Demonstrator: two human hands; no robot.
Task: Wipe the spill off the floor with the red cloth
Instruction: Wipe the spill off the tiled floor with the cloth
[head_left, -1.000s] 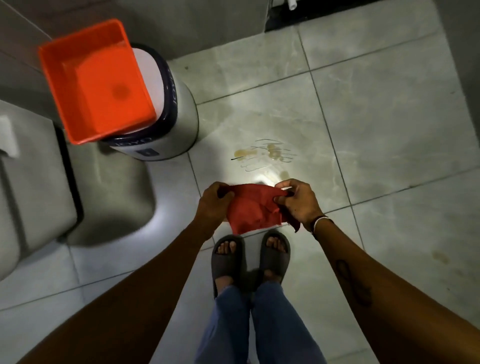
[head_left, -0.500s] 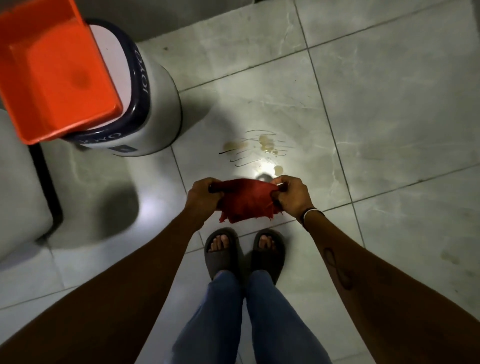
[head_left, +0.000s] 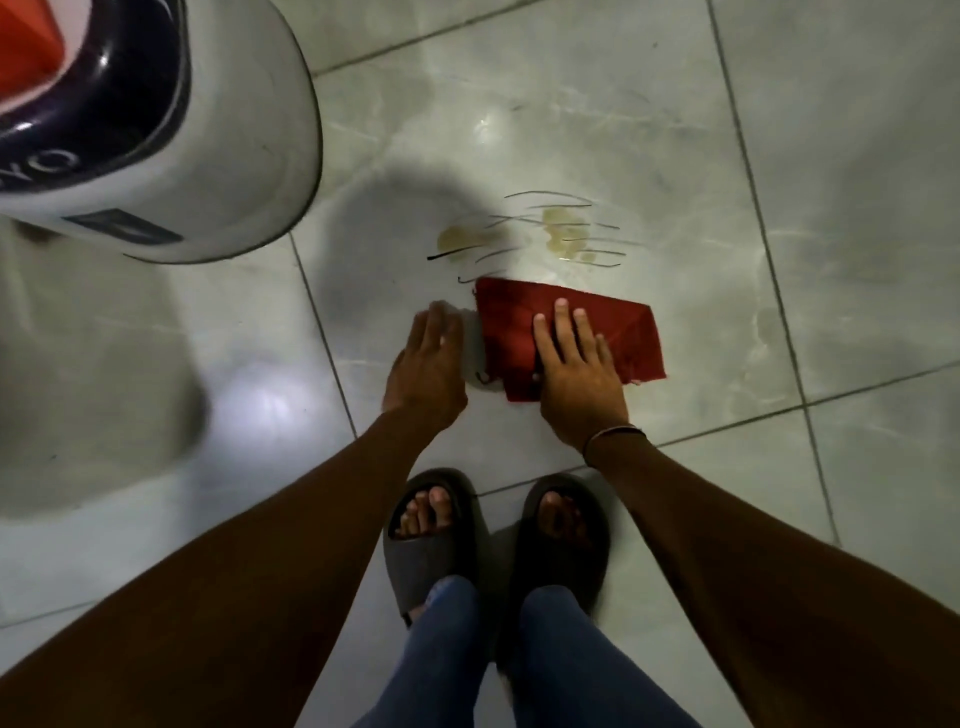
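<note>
The red cloth (head_left: 623, 332) lies flat on the pale tiled floor (head_left: 857, 182). My right hand (head_left: 576, 374) presses down on its left half, fingers spread, thumb at the cloth's near edge. Just left of the cloth, my left hand (head_left: 428, 364) is off it, open and slightly blurred, holding nothing. The spill (head_left: 563, 236) is a yellowish wet patch with thin dark streaks just beyond the cloth's far edge. A second yellowish patch (head_left: 462, 239) lies to its left. The cloth does not cover either patch.
A white bucket with a dark band (head_left: 234, 156) stands at the upper left, close to the spill, with an orange tub (head_left: 26, 47) on top. My sandalled feet (head_left: 431, 530) stand just behind my hands. Dark grout lines cross the glossy tiles.
I have bent down and the view is closer to the floor. The cloth went from stretched between both hands to lying on the tile. My left hand let go; my right hand flattened onto it.
</note>
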